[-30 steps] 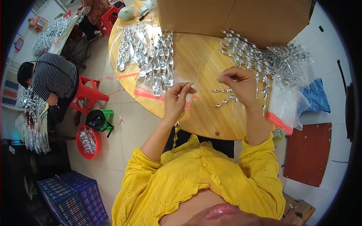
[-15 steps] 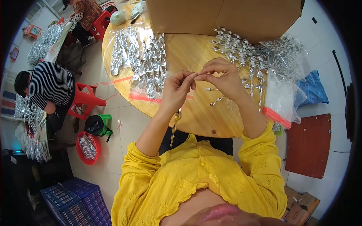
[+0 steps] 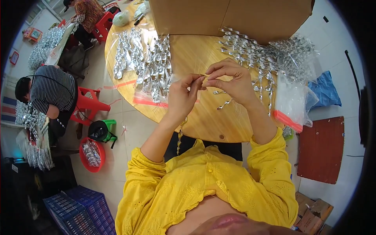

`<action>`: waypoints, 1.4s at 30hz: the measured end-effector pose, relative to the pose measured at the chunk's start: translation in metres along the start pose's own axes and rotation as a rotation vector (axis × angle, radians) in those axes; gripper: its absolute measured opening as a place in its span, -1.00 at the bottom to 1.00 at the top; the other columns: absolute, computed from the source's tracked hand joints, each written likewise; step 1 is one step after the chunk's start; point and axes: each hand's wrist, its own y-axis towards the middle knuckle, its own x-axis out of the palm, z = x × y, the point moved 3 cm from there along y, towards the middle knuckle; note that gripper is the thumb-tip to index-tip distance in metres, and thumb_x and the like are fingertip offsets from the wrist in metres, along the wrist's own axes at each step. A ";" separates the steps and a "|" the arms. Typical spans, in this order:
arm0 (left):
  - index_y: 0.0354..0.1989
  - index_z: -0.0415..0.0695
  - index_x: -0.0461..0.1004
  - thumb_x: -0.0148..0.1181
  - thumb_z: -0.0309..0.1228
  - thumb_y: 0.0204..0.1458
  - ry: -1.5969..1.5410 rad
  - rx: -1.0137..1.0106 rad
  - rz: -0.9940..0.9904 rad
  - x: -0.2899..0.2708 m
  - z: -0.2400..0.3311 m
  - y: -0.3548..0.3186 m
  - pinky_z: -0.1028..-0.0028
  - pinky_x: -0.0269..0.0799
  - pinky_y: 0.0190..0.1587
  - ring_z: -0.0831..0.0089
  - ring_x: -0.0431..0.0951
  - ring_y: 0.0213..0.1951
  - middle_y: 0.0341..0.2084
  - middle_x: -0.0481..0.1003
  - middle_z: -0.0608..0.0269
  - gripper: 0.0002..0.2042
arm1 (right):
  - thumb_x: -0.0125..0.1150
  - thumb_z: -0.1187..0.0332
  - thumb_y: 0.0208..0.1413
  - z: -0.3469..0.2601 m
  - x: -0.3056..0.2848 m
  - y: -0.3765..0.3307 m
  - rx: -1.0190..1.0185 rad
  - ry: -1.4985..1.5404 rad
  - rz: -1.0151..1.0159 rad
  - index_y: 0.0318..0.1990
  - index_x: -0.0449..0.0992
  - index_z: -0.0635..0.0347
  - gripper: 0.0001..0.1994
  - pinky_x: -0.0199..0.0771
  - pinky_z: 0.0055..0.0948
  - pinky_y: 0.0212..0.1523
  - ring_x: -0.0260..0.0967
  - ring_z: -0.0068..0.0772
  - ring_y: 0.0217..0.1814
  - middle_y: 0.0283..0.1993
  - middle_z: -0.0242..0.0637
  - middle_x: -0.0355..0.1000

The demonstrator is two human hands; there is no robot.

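My left hand (image 3: pixel 182 94) and my right hand (image 3: pixel 231 82) meet over the round wooden table (image 3: pixel 196 51), thumbs and forefingers brought close together. The left fingers are pinched, and a tiny dark tip shows between the hands. A twisted shiny strip (image 3: pixel 180 135) hangs under my left wrist past the table's edge; its upper part is hidden behind that hand. My right thumb and forefinger are bent toward the same spot; whatever they grip is too fine to make out. Two short twisted silver pieces, one of them a spiral piece (image 3: pixel 224 105), lie beside my right wrist.
Silver spiral strips (image 3: pixel 154 66) lie on plastic bags at the left, with more strips (image 3: pixel 250 51) at the right. A big cardboard box (image 3: pixel 231 17) stands at the back. Clear bags (image 3: pixel 291 98) overhang the right edge. Two people sit at the far left, near a red basin (image 3: pixel 92 154).
My right thumb and forefinger have parted slightly, and my left fingertips have shifted a little. The hanging strip stays in nearly the same place.
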 end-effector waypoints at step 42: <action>-0.40 -0.26 0.46 0.08 -0.45 -0.06 -0.698 -0.290 0.010 -0.011 -0.030 -0.046 0.74 0.21 -0.53 0.64 0.38 -0.45 -0.27 0.43 0.11 -0.87 | 0.06 0.49 -0.02 0.029 0.040 -0.065 0.237 0.375 0.128 -0.35 0.36 0.29 -0.91 0.24 -0.62 -0.26 0.22 -0.58 -0.31 -0.31 -0.29 0.32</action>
